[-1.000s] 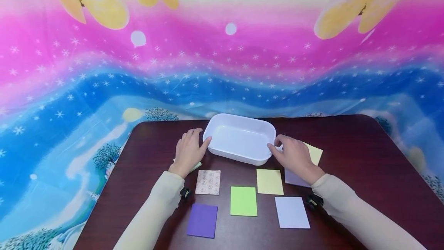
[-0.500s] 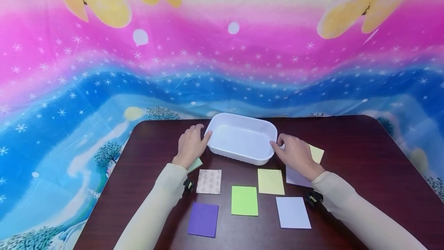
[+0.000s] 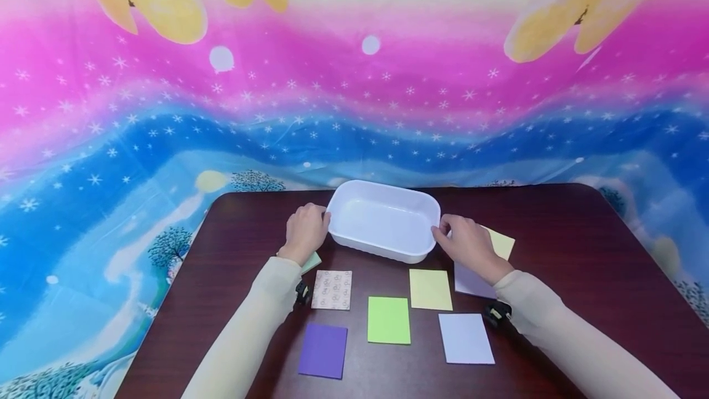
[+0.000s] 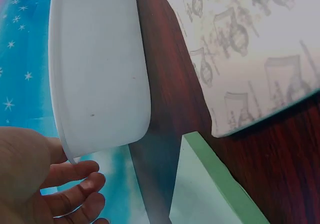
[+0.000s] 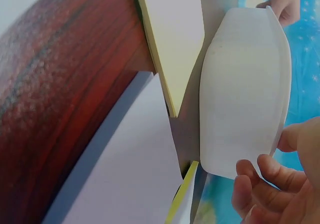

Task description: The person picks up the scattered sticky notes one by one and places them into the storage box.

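Observation:
A white plastic tub [image 3: 388, 220], oblong and with nothing inside, stands near the back edge of the table. At its left end, my left hand [image 3: 306, 234] pinches the rim between thumb and curled fingers; the left wrist view shows the fingers [image 4: 75, 196] below the lip. My right hand [image 3: 466, 242] grips the opposite end, thumb at the rim and fingers bent underneath, as the right wrist view shows. Under my left wrist lies a pale green sticky-note pad [image 3: 311, 261], partly hidden. A lavender pad [image 3: 471, 282] and a pale yellow pad [image 3: 501, 242] lie partly behind my right hand.
In front of the tub lie a patterned pad [image 3: 332, 290], a purple pad [image 3: 323, 351], a bright green pad [image 3: 389, 320], a yellow pad [image 3: 431, 289] and a white pad [image 3: 466, 338]. A printed cloth [image 3: 354, 97] hangs behind the dark table [image 3: 581, 263].
My left hand has drawn its spread fingers in, and its thumb has shifted to the tub's outer rim. The tub and my right hand stay nearly in place.

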The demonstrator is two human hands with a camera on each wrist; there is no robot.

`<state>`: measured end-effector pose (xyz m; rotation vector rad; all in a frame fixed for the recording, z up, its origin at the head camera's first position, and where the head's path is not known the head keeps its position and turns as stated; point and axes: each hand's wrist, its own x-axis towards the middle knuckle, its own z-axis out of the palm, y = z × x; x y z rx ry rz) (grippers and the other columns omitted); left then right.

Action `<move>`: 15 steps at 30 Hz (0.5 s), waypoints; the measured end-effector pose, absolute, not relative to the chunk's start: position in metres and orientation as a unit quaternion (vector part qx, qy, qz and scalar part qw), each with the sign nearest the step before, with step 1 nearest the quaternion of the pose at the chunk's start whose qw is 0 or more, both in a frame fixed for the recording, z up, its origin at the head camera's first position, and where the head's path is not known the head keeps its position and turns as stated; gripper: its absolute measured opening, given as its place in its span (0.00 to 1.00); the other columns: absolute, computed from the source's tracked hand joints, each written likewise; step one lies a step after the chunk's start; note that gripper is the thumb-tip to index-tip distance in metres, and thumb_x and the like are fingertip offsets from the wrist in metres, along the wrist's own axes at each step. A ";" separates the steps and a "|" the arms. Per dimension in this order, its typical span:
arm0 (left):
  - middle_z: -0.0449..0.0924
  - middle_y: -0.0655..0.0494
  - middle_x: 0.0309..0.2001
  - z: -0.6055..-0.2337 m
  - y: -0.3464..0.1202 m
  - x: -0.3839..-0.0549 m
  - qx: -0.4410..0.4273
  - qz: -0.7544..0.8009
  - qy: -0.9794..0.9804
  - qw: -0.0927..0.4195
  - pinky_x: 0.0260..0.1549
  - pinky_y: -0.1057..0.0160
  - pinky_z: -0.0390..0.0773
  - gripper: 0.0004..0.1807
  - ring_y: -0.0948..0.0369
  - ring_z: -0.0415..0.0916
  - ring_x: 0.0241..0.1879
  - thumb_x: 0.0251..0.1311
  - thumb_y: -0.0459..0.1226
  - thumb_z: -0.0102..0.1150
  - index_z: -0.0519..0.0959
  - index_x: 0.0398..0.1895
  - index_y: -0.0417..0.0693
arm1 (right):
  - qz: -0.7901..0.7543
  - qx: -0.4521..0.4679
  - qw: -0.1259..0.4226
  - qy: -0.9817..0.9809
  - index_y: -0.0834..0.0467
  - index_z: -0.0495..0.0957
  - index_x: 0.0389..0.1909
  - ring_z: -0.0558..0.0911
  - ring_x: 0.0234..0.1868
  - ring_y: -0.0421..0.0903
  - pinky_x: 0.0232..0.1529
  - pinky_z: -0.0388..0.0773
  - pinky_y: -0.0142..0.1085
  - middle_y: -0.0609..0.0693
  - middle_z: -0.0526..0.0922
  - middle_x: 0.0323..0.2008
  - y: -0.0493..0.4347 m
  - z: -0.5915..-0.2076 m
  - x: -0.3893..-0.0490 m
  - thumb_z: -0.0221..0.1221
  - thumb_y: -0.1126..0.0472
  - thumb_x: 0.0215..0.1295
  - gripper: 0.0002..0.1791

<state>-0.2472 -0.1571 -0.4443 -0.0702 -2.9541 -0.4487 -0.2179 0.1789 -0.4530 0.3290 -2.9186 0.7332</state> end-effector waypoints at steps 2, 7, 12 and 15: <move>0.88 0.46 0.41 -0.446 -0.157 -0.248 -0.027 -0.145 -0.985 0.084 0.36 0.52 0.82 0.15 0.50 0.84 0.38 0.73 0.43 0.54 0.87 0.47 0.45 | 0.245 0.106 0.055 -0.962 0.54 0.74 0.25 0.68 0.16 0.44 0.16 0.62 0.36 0.47 0.69 0.14 0.179 -0.453 -0.218 0.59 0.53 0.70 0.14; 0.87 0.46 0.32 -0.448 -0.155 -0.249 -0.037 -0.122 -0.987 0.102 0.28 0.53 0.80 0.15 0.51 0.83 0.29 0.72 0.40 0.53 0.88 0.35 0.43 | 0.252 0.102 0.047 -0.961 0.53 0.73 0.25 0.68 0.16 0.44 0.16 0.62 0.36 0.47 0.70 0.15 0.180 -0.455 -0.220 0.59 0.53 0.70 0.15; 0.84 0.45 0.26 -0.450 -0.155 -0.250 -0.046 -0.092 -0.986 0.128 0.23 0.53 0.78 0.17 0.50 0.81 0.24 0.71 0.38 0.54 0.86 0.26 0.41 | 0.255 0.102 0.049 -0.960 0.53 0.71 0.23 0.68 0.16 0.44 0.16 0.61 0.36 0.47 0.69 0.15 0.180 -0.456 -0.221 0.58 0.52 0.70 0.16; 0.84 0.45 0.24 -0.450 -0.155 -0.249 -0.050 -0.084 -0.986 0.134 0.21 0.54 0.77 0.17 0.50 0.81 0.23 0.70 0.37 0.55 0.85 0.25 0.41 | 0.256 0.102 0.048 -0.960 0.53 0.71 0.24 0.68 0.17 0.44 0.16 0.62 0.36 0.47 0.70 0.15 0.179 -0.456 -0.222 0.59 0.53 0.70 0.15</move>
